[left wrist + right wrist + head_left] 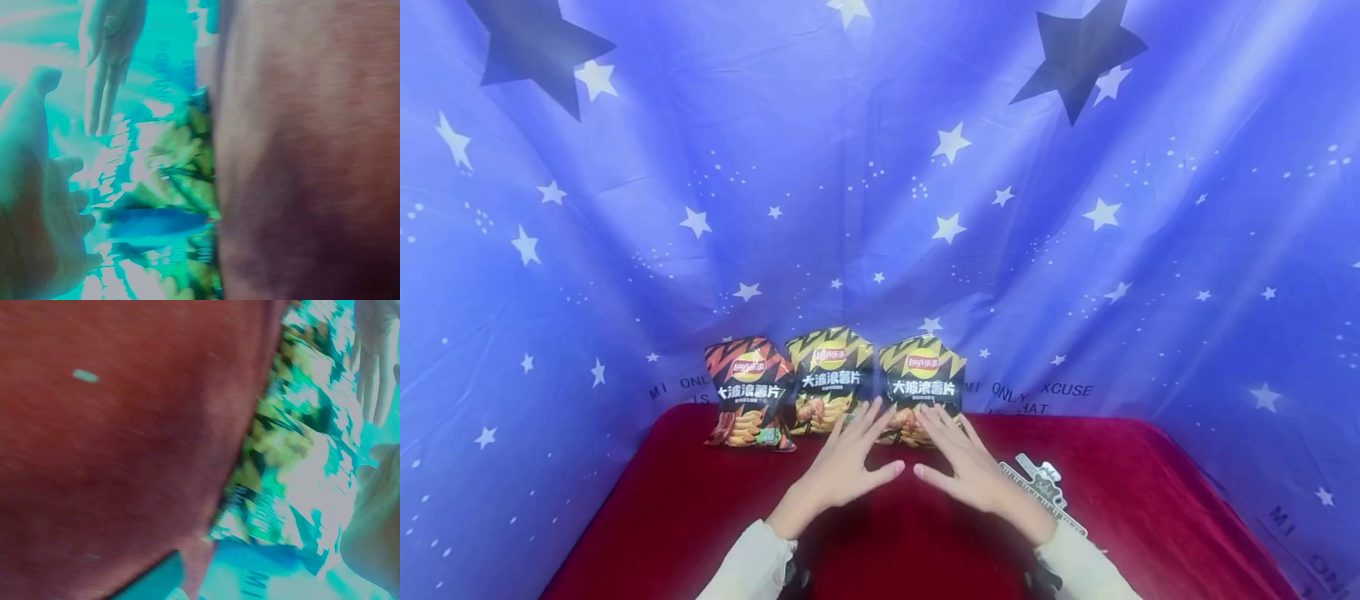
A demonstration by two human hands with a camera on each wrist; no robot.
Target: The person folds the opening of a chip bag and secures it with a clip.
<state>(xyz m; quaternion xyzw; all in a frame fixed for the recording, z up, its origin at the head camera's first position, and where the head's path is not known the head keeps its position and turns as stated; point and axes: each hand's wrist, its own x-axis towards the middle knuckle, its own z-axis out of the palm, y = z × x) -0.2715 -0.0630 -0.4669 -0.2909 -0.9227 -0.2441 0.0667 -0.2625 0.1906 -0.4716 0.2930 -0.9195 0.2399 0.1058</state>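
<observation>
Currently, the left hand (847,462) and right hand (964,468) are released, fingers extended. The middle chip bag (829,379) stands between 11 and 12 o'clock from the left hand, the red chip bag (745,400) at 10. The right chip bag (922,379) stands at 11 o'clock from the right hand; fingertip contact cannot be determined. All stand on the table (1120,475).
</observation>
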